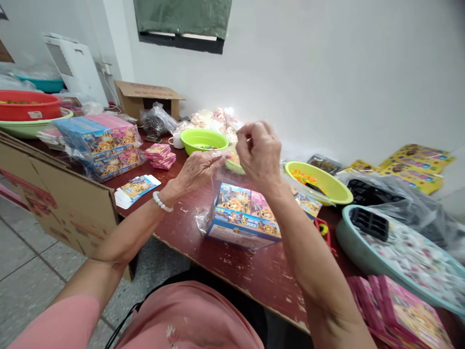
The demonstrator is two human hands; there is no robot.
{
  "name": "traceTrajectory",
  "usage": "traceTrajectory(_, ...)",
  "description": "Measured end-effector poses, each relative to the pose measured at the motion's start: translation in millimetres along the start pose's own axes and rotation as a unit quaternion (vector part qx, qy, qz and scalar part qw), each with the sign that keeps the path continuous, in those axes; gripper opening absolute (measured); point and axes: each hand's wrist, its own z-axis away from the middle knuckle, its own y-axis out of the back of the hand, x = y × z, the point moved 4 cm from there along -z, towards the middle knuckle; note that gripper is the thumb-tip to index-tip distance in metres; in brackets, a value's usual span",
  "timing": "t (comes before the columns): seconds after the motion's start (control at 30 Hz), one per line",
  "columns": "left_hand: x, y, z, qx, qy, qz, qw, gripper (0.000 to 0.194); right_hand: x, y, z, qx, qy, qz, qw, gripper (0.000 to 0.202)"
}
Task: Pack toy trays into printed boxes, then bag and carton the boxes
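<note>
- Our left hand (198,169) pinches the clear plastic bag (203,222) between thumb and fingertips, a white bead bracelet (162,202) around its wrist.
- Our right hand (262,156) is raised just beside it, fingers curled inward; we cannot tell whether they pinch the film too.
- Below our hands, the blue-and-pink printed box (242,216) sits on the worn red table (181,229) before us, with loose plastic at its left side.
- To our left lie flat printed cartons (137,189), small pink packs (160,156) in stacks, and plastic-wrapped boxes (103,145) piled up.
- Beyond our left hand we see a lime green basin (189,141) beside a white mug (178,141).
- On our right stand a yellow-green basin (340,194) of small orange pieces and a pale blue tub (344,242), with larger pink packs (414,312) nearest us.
</note>
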Motion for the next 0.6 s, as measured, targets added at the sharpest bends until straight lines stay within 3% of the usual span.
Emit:
traceTrajectory(0.13,-2,-1.6,1,-0.012,0.02,0.055,0.998,0.046,-9,11,13,-0.035,0.039,-0.026,0.998,0.017)
traceTrajectory(0.37,3,0.1,-1,0.006,0.009,0.088,0.996,0.053,-26,-4,25,-0.062,0.145,0.094,0.983,0.018)
traceTrajectory(0.6,5,1.1,-8,-0.01,-0.003,0.059,0.998,0.058,-25,-5,14,-0.084,0.146,0.112,0.979,0.021)
